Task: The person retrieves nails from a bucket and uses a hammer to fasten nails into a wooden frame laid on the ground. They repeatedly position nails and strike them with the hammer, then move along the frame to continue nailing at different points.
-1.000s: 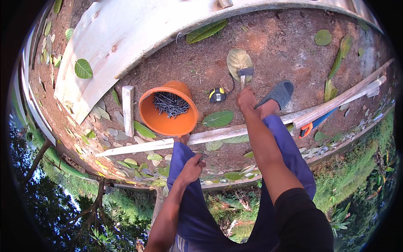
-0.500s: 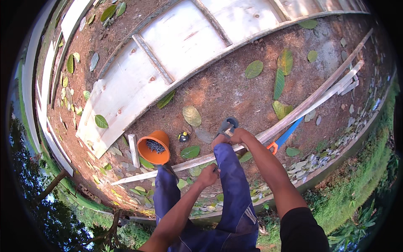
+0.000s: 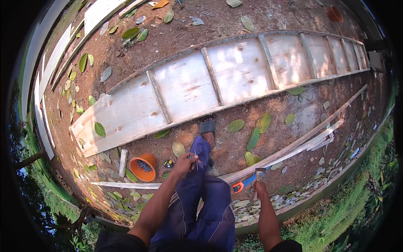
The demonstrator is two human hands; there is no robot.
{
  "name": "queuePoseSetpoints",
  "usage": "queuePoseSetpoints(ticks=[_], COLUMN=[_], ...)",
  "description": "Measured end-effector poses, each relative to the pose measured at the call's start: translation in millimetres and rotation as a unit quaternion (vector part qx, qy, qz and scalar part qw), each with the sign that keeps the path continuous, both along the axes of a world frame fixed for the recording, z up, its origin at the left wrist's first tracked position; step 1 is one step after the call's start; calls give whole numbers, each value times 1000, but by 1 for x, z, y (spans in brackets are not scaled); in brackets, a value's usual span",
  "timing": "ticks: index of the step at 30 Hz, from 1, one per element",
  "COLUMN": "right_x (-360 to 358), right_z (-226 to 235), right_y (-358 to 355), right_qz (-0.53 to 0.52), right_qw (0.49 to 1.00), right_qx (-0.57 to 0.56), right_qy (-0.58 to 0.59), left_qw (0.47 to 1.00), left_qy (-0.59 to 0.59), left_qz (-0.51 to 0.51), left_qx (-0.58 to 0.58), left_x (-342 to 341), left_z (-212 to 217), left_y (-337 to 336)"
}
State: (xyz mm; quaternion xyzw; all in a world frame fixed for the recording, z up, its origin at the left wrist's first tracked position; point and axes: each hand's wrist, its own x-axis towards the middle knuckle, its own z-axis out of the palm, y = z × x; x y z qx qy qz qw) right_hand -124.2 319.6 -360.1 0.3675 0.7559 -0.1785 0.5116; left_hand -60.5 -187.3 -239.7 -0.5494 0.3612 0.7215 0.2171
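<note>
My left hand [image 3: 184, 164] is closed, with a thin nail [image 3: 196, 161] sticking up and down out of the pinch, above my left knee. Off to the right, my right hand [image 3: 260, 191] grips a hammer [image 3: 260, 170] by its wooden handle, the dark head uppermost. Behind the hammer lies a blue-bladed saw [image 3: 249, 181] with an orange handle. Beyond my sandalled foot stretches a long plywood panel [image 3: 182, 101], framed and crossed by several wooden battens [image 3: 212, 76]. An orange bucket [image 3: 142, 176] of nails [image 3: 145, 166] leans tilted left of my legs, beside a black and yellow tape measure [image 3: 168, 164].
Long timber strips [image 3: 294, 147] lie across the ground at right. A short wood block [image 3: 123, 163] rests beside the bucket. White boards [image 3: 58, 59] stand at far left. Another orange bucket [image 3: 335, 14] is at the far right. Dry leaves [image 3: 178, 148] scatter over the soil.
My view has risen and one foot has stepped forward to the panel's edge. My right hand has moved away from my foot, out to the right with the hammer. My left hand has come forward.
</note>
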Motion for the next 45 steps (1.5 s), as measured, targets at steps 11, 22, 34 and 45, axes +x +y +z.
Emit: queuePoseSetpoints(ticks=[11,22,34,45], right_x=[-126,-264,-336,-477], right_z=[79,76,42,48], right_y=[-134,-204,-237,-439], right_qz=[96,65,215,89], right_qw=[993,993,973,986], right_qx=[-63,-99,-77,-87], right_qy=[-28,19,43,112], left_qw=[999,997,996,987], left_qy=[-32,-23,-9,-86], left_qz=[-28,17,-85,-130], left_qx=[20,67,18,36], left_x=[-129,-278,-325,-368], left_z=[24,16,15,-110], left_y=[-20,25,-30,-267])
